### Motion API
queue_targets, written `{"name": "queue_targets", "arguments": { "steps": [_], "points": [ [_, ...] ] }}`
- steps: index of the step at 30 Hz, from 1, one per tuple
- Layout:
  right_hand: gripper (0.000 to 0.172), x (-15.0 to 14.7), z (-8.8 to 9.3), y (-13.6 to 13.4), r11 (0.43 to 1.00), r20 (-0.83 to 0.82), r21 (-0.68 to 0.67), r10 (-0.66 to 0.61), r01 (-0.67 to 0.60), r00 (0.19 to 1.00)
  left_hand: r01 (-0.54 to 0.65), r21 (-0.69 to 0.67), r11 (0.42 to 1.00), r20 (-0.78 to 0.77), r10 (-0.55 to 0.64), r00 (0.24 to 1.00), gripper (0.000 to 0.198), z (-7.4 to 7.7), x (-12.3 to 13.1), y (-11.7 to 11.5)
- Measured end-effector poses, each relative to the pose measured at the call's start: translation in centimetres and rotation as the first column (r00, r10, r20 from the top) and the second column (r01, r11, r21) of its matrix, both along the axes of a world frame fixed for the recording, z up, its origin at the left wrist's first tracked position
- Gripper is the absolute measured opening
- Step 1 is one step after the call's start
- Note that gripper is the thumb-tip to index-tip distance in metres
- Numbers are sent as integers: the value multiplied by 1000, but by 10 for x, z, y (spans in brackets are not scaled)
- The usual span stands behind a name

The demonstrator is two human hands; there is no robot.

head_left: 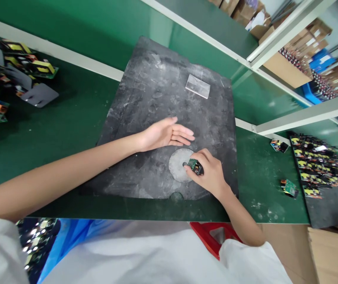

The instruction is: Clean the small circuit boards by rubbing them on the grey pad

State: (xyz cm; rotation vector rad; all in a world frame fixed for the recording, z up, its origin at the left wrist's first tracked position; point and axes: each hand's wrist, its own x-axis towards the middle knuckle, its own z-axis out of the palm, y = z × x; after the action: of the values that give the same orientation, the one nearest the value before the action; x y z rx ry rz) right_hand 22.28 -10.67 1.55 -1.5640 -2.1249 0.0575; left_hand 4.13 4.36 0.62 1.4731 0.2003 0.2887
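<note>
Between the thumb and fingers of my right hand [209, 169] is a small circuit board assembly [195, 165], green on one side with dark parts on it. It is at the right part of a round grey disc [176, 165] with a dark hole near its middle; I cannot tell whether the two touch. My left hand [167, 134] is just beyond the disc, fingers stretched out and palm turned sideways, holding nothing. Both hands are over a worn black mat [145, 118]. A flat grey rectangular block [198, 86] lies farther back on the mat.
Circuit boards with grey plates [38, 94] pile up at the left. To the right, two loose board assemblies [289, 188] [279, 145] lie near a black tray [331, 205] carrying rows of boards. A white frame [305, 118] and green panel [83, 35] border the bench.
</note>
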Motion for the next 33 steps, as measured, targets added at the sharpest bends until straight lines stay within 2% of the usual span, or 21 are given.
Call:
{"name": "queue_targets", "arguments": {
  "steps": [1, 2, 3, 5, 7, 10, 12, 15, 20, 24, 26, 29, 33],
  "points": [
    [16, 1, -1, 0, 1000, 3, -1, 5, -5, 1000, 12, 136, 991, -39, -7, 999, 66, 3, 0, -5],
    [16, 2, -1, 0, 1000, 5, 0, 10, -10, 1000, 47, 297, 954, -90, -21, 996, 60, 6, 0, -11],
    [15, 4, -2, 0, 1000, 6, 2, 14, -14, 1000, 117, 462, 879, -147, -54, 988, 56, 8, -2, -16],
    [16, 7, -1, 1, 1000, 12, -2, 28, -28, 1000, 182, 710, 680, -211, -41, 977, 64, 10, -6, -26],
    [16, 9, 0, 1, 999, 25, -12, 47, -47, 999, 197, 820, 538, -250, 27, 968, 87, 7, -12, -32],
    [17, 11, 3, 2, 998, 24, -11, 62, -62, 998, 250, 866, 434, -320, 94, 943, 111, -2, -17, -34],
    [17, 8, 5, 1, 998, -21, 3, 70, -70, 997, 287, 871, 398, -355, 107, 929, 115, -6, -18, -34],
    [18, -2, 7, -2, 996, -76, 1, 90, -90, 993, 294, 880, 374, -363, 128, 923, 113, -7, -17, -34],
    [23, -18, 2, -5, 986, 57, -15, 165, -165, 985, 219, 916, 336, -280, 146, 949, 101, -9, -13, -34],
    [22, -16, -1, -1, 999, 73, 27, 33, -35, 997, 197, 932, 304, -249, 144, 958, 105, -15, -11, -32],
    [22, -15, -1, 0, 999, 64, 8, 38, -39, 997, 192, 936, 295, -244, 150, 958, 105, -16, -11, -32],
    [24, -17, -1, -1, 993, 73, -17, 117, -116, 990, 187, 940, 286, -237, 152, 960, 101, -16, -11, -33],
    [24, -18, -1, 1, 1000, 44, 15, 9, -9, 999, 174, 939, 295, -225, 148, 963, 105, -16, -11, -33]
  ]
}}
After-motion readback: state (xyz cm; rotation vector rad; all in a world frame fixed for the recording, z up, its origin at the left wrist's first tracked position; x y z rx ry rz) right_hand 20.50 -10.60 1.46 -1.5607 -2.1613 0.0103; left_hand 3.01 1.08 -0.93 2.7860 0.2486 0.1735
